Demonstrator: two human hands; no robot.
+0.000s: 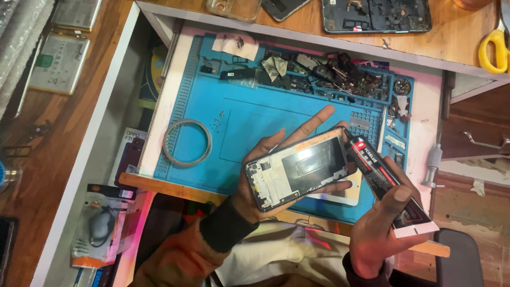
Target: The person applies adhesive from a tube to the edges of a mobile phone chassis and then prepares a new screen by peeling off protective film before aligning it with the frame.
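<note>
My left hand (265,175) cradles an opened phone frame (300,167), inner side up, with a dark rectangular recess in its middle. My right hand (380,228) grips a black glue tube (380,175) with a red and white label. The tube's nozzle touches the upper right corner of the phone frame. Both hands hover over the near right part of a blue work mat (239,117).
A roll of clear tape (187,142) lies on the mat's left. Several small phone parts (329,72) fill the mat's far trays. Yellow scissors (494,50) and a stripped phone chassis (374,15) lie on the wooden desk. Batteries (58,61) sit at far left.
</note>
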